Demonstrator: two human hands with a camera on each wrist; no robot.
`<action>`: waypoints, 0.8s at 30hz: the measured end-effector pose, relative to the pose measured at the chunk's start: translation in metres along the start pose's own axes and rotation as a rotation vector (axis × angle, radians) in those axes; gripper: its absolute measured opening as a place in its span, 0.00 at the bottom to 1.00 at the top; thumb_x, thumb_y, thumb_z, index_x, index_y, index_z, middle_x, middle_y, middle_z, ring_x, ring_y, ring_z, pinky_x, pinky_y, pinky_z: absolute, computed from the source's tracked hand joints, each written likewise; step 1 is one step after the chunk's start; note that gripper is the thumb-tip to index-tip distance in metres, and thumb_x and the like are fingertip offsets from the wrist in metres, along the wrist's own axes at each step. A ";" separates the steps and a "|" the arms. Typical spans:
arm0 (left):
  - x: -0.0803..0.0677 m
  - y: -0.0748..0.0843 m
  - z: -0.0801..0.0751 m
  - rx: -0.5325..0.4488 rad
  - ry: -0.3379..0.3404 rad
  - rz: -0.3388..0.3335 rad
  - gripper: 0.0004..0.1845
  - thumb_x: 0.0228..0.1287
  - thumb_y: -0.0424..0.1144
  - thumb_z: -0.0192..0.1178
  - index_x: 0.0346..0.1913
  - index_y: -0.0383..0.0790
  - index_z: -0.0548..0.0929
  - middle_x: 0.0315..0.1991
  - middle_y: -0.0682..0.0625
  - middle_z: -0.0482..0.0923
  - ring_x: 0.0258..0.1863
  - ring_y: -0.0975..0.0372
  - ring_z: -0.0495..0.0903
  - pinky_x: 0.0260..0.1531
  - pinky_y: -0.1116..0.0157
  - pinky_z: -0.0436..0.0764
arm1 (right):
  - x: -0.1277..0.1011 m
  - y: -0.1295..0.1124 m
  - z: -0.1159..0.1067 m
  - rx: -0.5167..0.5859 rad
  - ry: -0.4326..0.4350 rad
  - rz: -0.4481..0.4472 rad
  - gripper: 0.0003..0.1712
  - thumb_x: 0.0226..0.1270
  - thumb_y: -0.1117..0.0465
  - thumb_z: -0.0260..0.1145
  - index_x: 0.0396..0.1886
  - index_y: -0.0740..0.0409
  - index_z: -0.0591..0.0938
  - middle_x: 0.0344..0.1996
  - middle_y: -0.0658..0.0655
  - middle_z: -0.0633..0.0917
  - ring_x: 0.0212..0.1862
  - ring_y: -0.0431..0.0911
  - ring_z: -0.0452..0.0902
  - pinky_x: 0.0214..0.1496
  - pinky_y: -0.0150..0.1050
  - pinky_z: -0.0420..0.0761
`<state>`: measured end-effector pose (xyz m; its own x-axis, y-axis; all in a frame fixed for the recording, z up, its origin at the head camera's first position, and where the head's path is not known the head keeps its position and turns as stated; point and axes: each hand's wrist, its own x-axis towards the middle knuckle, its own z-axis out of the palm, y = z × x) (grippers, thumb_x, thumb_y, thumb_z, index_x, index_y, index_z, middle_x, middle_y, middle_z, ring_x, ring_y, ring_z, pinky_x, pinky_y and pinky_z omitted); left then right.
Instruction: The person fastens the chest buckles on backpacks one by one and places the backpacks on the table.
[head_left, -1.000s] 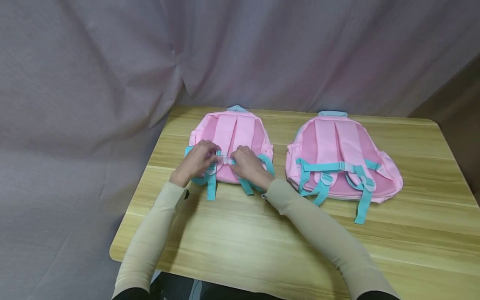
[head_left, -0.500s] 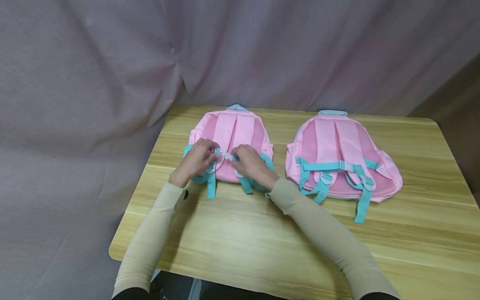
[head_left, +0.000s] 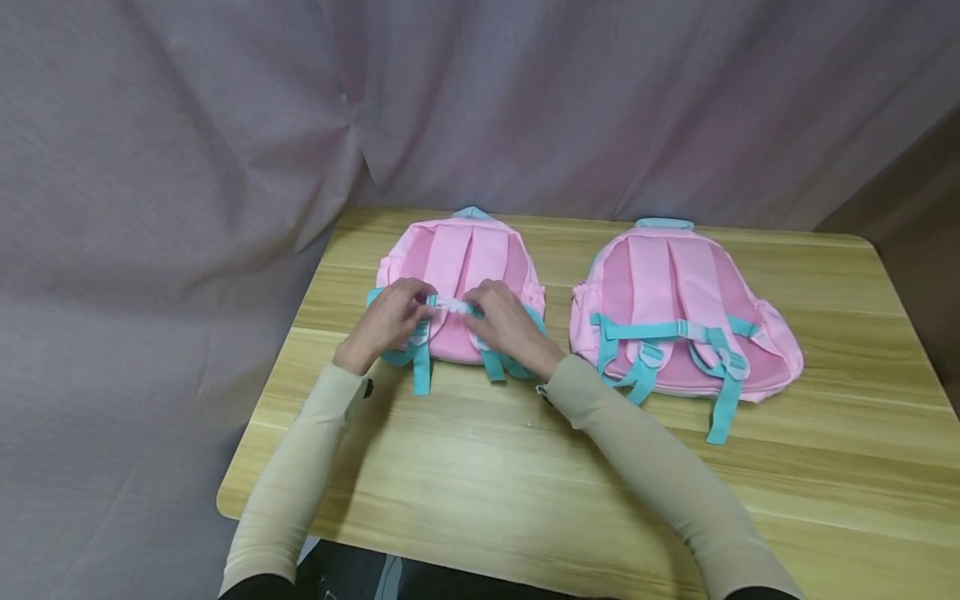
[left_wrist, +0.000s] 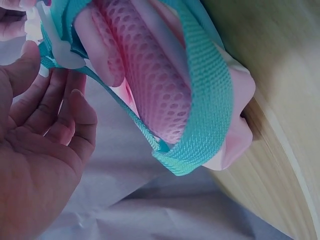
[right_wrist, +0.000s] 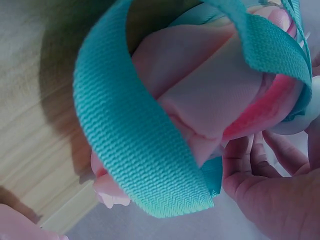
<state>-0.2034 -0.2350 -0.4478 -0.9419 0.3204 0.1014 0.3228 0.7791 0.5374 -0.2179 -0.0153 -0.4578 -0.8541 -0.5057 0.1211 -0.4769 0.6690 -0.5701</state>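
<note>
Fingers of my left hand [head_left: 386, 321] and right hand [head_left: 508, 325] pinched the white plastic chest buckle [head_left: 452, 306] on the pink fabric backpack [head_left: 459, 250]. I saw its twin pink backpack [head_left: 678, 275] lying at three o'clock.

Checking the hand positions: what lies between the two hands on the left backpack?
In the head view, a white chest-strap buckle spans the gap between left hand and right hand.

Ends of small white plastic chest-strap buckle [head_left: 452, 306] covered by fingertips of left hand [head_left: 386, 323] and right hand [head_left: 507, 327], lower back of left pink fabric backpack [head_left: 459, 258] hidden behind both, wrist views blurred, cropped close.
</note>
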 end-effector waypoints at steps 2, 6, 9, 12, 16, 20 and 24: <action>0.000 0.001 0.000 0.000 -0.002 -0.002 0.13 0.67 0.39 0.66 0.50 0.36 0.83 0.45 0.42 0.83 0.46 0.52 0.81 0.50 0.55 0.82 | 0.000 0.000 -0.001 -0.004 0.004 -0.005 0.14 0.67 0.59 0.68 0.48 0.61 0.87 0.36 0.57 0.84 0.42 0.51 0.76 0.48 0.43 0.78; 0.000 0.002 0.000 0.002 -0.002 -0.003 0.12 0.68 0.38 0.65 0.50 0.37 0.83 0.45 0.42 0.83 0.47 0.53 0.80 0.49 0.55 0.82 | -0.001 0.000 -0.003 -0.004 0.007 -0.006 0.15 0.67 0.60 0.68 0.50 0.61 0.87 0.38 0.58 0.84 0.45 0.51 0.76 0.50 0.44 0.78; 0.000 0.001 0.001 0.009 -0.002 0.000 0.12 0.68 0.38 0.65 0.51 0.37 0.83 0.46 0.42 0.84 0.47 0.53 0.81 0.49 0.55 0.82 | -0.001 -0.001 -0.004 -0.002 0.007 -0.002 0.17 0.67 0.59 0.69 0.52 0.62 0.86 0.41 0.58 0.84 0.47 0.52 0.76 0.53 0.44 0.79; 0.000 0.001 0.001 0.011 0.000 0.005 0.12 0.68 0.38 0.65 0.50 0.37 0.84 0.46 0.42 0.84 0.47 0.53 0.80 0.49 0.55 0.82 | -0.002 -0.001 -0.004 -0.003 0.009 -0.003 0.18 0.67 0.59 0.68 0.54 0.63 0.85 0.43 0.59 0.83 0.49 0.52 0.76 0.55 0.45 0.79; 0.000 0.000 0.001 0.012 0.004 0.013 0.12 0.68 0.38 0.65 0.50 0.37 0.84 0.45 0.43 0.84 0.47 0.53 0.80 0.49 0.55 0.82 | -0.002 0.000 -0.004 -0.004 0.013 -0.007 0.18 0.68 0.59 0.68 0.54 0.63 0.85 0.43 0.59 0.83 0.49 0.52 0.76 0.55 0.45 0.79; 0.000 0.001 0.002 0.012 0.006 0.033 0.11 0.67 0.37 0.66 0.49 0.37 0.84 0.45 0.43 0.84 0.47 0.53 0.80 0.49 0.55 0.82 | -0.002 -0.001 -0.004 -0.008 0.009 -0.004 0.19 0.68 0.59 0.68 0.55 0.62 0.85 0.44 0.58 0.83 0.50 0.51 0.75 0.54 0.44 0.79; 0.000 0.001 0.002 0.019 0.013 0.049 0.11 0.67 0.37 0.66 0.50 0.38 0.84 0.45 0.43 0.84 0.48 0.53 0.81 0.49 0.55 0.82 | -0.002 -0.002 -0.005 -0.020 0.005 -0.005 0.20 0.69 0.58 0.68 0.57 0.62 0.84 0.47 0.58 0.83 0.51 0.51 0.75 0.56 0.44 0.80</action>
<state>-0.2032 -0.2327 -0.4488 -0.9260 0.3514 0.1381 0.3701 0.7730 0.5152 -0.2161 -0.0128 -0.4528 -0.8528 -0.5062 0.1282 -0.4851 0.6771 -0.5533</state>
